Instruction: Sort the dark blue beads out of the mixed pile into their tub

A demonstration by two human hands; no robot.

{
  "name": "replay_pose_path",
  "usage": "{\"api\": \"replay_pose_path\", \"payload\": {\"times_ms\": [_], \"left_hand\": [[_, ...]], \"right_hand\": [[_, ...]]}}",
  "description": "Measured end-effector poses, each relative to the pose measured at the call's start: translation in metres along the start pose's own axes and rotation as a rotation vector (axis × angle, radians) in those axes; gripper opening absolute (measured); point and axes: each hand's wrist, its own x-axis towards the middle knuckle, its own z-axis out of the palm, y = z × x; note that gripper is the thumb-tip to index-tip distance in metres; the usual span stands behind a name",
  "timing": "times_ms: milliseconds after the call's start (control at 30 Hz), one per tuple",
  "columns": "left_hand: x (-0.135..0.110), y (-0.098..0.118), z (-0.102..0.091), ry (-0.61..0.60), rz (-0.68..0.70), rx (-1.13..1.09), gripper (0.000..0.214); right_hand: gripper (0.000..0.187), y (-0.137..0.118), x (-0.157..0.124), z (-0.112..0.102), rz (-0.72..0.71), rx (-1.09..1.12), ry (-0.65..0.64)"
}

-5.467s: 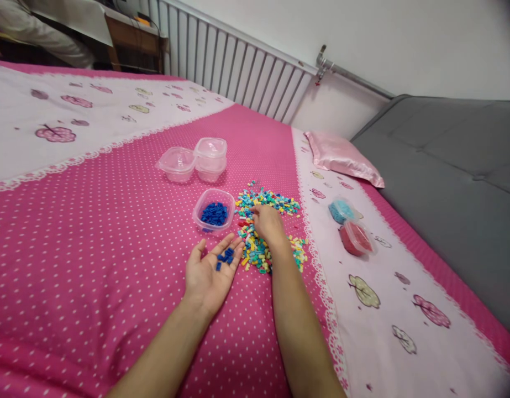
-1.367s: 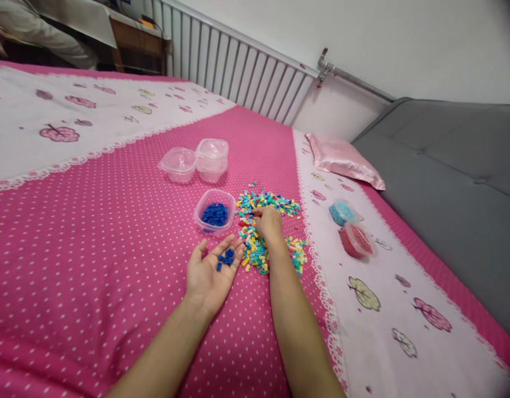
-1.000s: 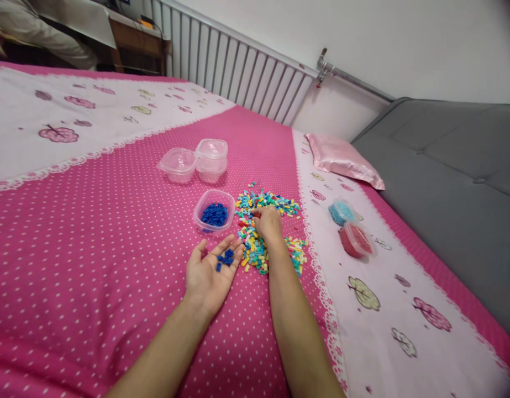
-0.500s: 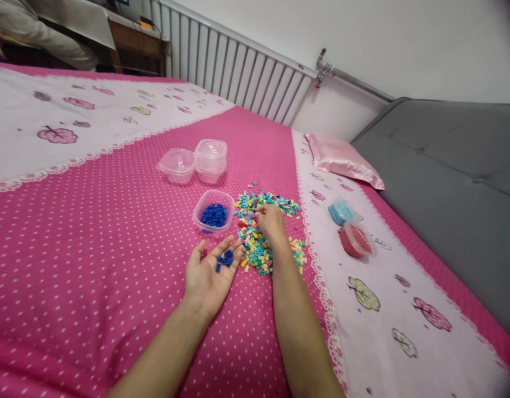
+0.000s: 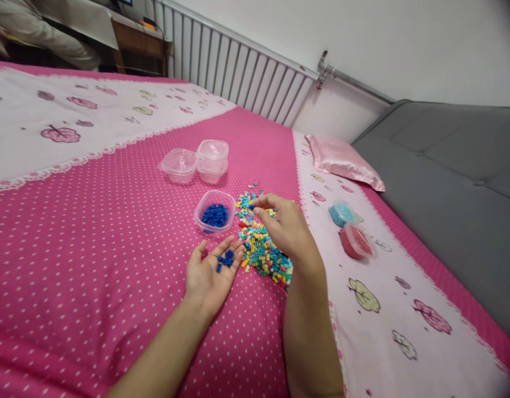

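Note:
My left hand (image 5: 209,273) lies palm up with its fingers spread, holding several small blue toy bricks (image 5: 226,258) on the palm and fingers. Just beyond its fingertips stands a clear plastic tub (image 5: 198,222) with a heap of blue bricks (image 5: 215,215) inside. Over the pile of mixed coloured toy bricks (image 5: 261,251), my right hand (image 5: 285,224) is closed in a pinch. A blue brick (image 5: 252,207) shows at its thumb and fingertip. The hand and forearm hide the right part of the pile.
Clear plastic tubs (image 5: 180,165) stand farther back on the pink dotted bedspread (image 5: 114,232). At right are a tub of light blue pieces (image 5: 341,214) and a tub of red pieces (image 5: 356,242). A pink pillow (image 5: 343,160) lies by the grey headboard (image 5: 445,166). A person's leg (image 5: 59,44) shows at upper left.
My right hand has lifted from the pile and come nearer, and a blue brick now shows at its fingertips. The left hand has stayed in place with its bricks.

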Motion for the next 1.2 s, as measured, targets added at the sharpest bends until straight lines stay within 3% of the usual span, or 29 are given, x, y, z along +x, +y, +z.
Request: {"api": "replay_pose_path", "payload": {"times_ms": [233, 533, 700, 800, 933, 1067, 1200], "left_hand": [[0.002, 0.0, -0.003, -0.048, -0.002, 0.01, 0.04], [0.003, 0.0, -0.004, -0.069, -0.015, -0.02, 0.033], [0.002, 0.001, -0.002, -0.044, -0.024, -0.024, 0.035], [0.001, 0.001, 0.0, -0.008, -0.019, -0.021, 0.037], [0.001, 0.001, 0.0, -0.001, -0.01, -0.013, 0.039], [0.002, 0.001, -0.002, -0.016, -0.01, -0.012, 0.039], [0.002, 0.001, -0.002, 0.0, -0.015, -0.007, 0.039]], "right_hand": [[0.014, -0.022, -0.015, -0.009, -0.164, 0.037, -0.163], [0.015, -0.028, -0.023, -0.011, -0.219, 0.029, -0.23], [0.019, -0.028, -0.021, -0.011, -0.178, 0.042, -0.17], [0.022, -0.016, -0.013, -0.007, -0.082, -0.007, -0.036], [0.029, 0.017, 0.004, 0.004, 0.162, -0.212, 0.105], [0.038, 0.053, 0.018, 0.027, 0.338, -0.382, 0.032], [0.048, 0.081, 0.025, 0.058, 0.378, -0.426, -0.082]]}}
